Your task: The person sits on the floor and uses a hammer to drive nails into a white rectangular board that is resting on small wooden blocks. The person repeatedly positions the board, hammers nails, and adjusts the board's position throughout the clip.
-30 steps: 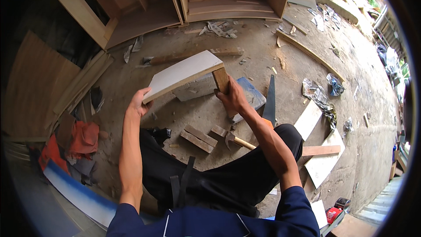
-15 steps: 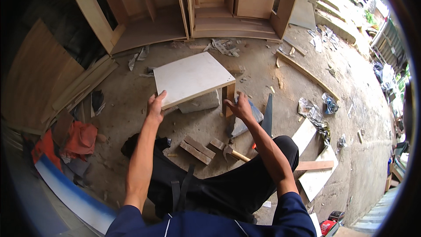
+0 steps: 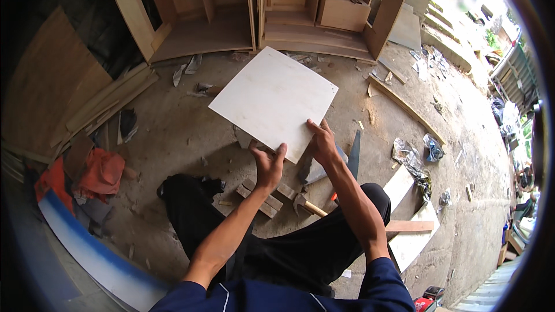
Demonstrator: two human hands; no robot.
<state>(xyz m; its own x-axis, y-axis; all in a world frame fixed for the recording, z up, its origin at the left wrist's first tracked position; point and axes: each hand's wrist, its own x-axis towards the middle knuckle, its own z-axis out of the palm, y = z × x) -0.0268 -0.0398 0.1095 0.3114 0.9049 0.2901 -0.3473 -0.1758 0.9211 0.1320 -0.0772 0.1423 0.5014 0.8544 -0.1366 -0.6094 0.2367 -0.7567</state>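
Note:
A square white board (image 3: 274, 98) is held in front of me, one corner pointing toward me. Small dark dots mark its right corner. My left hand (image 3: 267, 166) is closed on the near left edge, its thumb at the rim. My right hand (image 3: 322, 141) grips the near right edge, with fingertips on the white face. The board hides most of what lies beneath it. Below my right hand, a grey stone block (image 3: 317, 172) sits beside a handsaw (image 3: 354, 159). Nearer me lie a hammer (image 3: 312, 208) and several short wood blocks (image 3: 260, 199).
Wooden cabinet frames (image 3: 318, 40) stand at the far side. A long wood strip (image 3: 407, 107) and crumpled plastic (image 3: 410, 153) lie to the right, with white offcuts (image 3: 413, 242) nearer. Orange cloth (image 3: 101, 170) and leaning planks (image 3: 110, 101) are at left.
The white board has turned, so its near right corner now points toward me. My left hand has moved right along it, and my right hand has come onto its edge.

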